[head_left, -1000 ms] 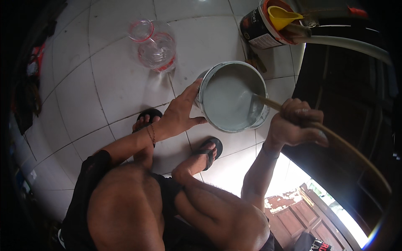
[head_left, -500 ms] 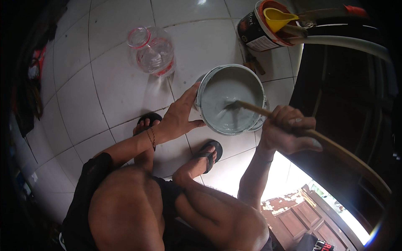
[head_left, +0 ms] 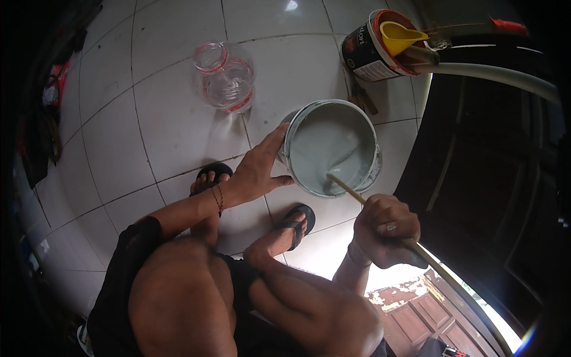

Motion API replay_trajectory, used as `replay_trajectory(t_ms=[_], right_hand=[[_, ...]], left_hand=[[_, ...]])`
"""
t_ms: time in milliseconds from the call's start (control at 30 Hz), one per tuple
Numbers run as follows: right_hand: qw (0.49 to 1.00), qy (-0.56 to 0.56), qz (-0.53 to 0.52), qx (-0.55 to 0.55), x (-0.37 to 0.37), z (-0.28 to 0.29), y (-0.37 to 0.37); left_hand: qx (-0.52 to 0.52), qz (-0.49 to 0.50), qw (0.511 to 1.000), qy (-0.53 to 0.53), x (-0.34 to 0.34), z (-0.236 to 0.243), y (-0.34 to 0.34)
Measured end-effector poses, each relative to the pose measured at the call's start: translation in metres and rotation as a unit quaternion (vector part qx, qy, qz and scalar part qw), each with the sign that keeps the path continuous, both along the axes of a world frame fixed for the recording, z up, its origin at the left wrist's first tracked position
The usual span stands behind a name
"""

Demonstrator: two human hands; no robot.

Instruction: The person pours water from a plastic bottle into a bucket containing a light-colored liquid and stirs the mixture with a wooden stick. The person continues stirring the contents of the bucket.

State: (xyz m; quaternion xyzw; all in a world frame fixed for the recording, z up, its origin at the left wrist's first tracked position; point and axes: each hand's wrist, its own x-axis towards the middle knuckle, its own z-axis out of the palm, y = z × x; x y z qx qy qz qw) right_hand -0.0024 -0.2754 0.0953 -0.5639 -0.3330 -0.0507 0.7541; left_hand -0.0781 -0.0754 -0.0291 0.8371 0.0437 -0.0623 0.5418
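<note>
A round bucket [head_left: 288, 156] of grey, paint-like liquid [head_left: 315, 143] stands on the tiled floor in front of me. My left hand [head_left: 259, 169] grips the bucket's left side, thumb and fingers spread around its outer wall. My right hand [head_left: 389, 229] is closed around a long wooden stick [head_left: 443, 271]. The stick slants from the lower right over the near rim. Its far end is dipped in the liquid at the near side, with streaks around it, and the submerged part is hidden.
A clear plastic jar [head_left: 229, 83] with red bands stands beyond the bucket, to the left. At the far right, a dark bucket [head_left: 369, 53] holds a yellow funnel [head_left: 398, 37]. A pale hose [head_left: 493, 76] runs beside a dark panelled door [head_left: 493, 160]. My sandalled feet [head_left: 291, 226] are close by.
My right hand has moved toward me and slightly left. The stick's dipped end has shifted from the middle of the liquid toward the near rim. My left hand still grips the bucket.
</note>
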Motion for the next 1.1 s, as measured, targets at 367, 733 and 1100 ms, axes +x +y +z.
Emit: replay_trajectory(t_ms=[367,733,1100], right_hand=[[0.993,0.019,-0.087,0.072,0.084,-0.023,0.029],[0.988,0.065,0.108,0.088,0.018,-0.013,0.011],[0.995,0.000,0.025,0.094,0.094,-0.052,0.028]], left_hand=[[0.001,-0.005,1.000,0.000,0.002,0.003,-0.001],[-0.016,-0.007,1.000,0.012,-0.001,-0.001,0.002],[0.009,-0.012,1.000,-0.001,0.002,0.000,0.000]])
